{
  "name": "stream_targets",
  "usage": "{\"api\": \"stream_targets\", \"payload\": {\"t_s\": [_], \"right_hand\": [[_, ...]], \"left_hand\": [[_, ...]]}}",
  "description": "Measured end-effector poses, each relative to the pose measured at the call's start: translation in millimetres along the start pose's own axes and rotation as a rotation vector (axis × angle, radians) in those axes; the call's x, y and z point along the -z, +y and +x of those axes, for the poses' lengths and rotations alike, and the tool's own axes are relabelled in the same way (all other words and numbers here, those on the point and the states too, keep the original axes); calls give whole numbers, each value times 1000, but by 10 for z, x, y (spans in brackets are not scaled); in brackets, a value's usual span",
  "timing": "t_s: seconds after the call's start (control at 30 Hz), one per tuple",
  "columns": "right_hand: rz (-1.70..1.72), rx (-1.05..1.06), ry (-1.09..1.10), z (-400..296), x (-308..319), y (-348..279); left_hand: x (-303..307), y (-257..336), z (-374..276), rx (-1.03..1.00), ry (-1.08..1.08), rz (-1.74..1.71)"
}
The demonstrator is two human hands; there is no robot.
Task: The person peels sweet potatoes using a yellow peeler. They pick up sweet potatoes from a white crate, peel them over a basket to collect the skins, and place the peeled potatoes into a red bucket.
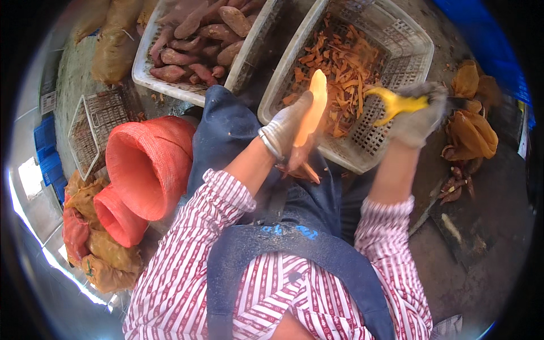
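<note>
My left hand [293, 121], in a light work glove, is closed around a partly peeled sweet potato [313, 110]. Its upper part shows bare orange flesh, while reddish skin remains on the lower end. To the right, my gloved right hand [414, 117] grips a yellow-headed peeler [393, 104], somewhat blurred and apart from the sweet potato. Beneath and between the hands stands a white plastic crate [289, 61] with many orange peelings [340, 80] in it. A strip of peel [311, 173] lies on the dark apron, just below the sweet potato.
Another white crate [170, 87] holds unpeeled sweet potatoes [204, 40]. Red mesh sacks [144, 165] stand open at the left, near filled sacks [112, 255] and an empty crate [87, 131]. Orange mesh bags [471, 131] and small sweet potatoes [454, 187] lie on the floor at right.
</note>
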State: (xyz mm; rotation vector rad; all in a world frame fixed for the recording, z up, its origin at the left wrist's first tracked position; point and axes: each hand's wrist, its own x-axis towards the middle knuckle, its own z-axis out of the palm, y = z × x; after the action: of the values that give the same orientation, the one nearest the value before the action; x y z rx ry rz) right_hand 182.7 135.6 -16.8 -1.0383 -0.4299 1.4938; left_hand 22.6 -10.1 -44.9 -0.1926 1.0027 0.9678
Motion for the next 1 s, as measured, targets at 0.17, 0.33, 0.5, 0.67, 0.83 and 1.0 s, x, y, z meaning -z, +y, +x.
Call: {"api": "stream_targets", "payload": {"t_s": [0.17, 0.33, 0.5, 0.67, 0.83, 1.0], "right_hand": [[404, -588, -282, -488, 86, 679], [-450, 71, 63, 529, 123, 391], [-155, 123, -60, -26, -12, 100], [281, -539, -161, -650, -84, 644], [-441, 44, 34, 590, 77, 512], [-52, -18, 13, -133, -213, 135]], "left_hand": [[-2, -77, 9, 57, -57, -175], [133, -112, -171, 144, -383, -225], [44, -13, 63, -34, -23, -169], [93, -156, 148, -70, -10, -249], [16, -97, -229, 52, -99, -159], [116, -94, -18, -66, -107, -311]]}}
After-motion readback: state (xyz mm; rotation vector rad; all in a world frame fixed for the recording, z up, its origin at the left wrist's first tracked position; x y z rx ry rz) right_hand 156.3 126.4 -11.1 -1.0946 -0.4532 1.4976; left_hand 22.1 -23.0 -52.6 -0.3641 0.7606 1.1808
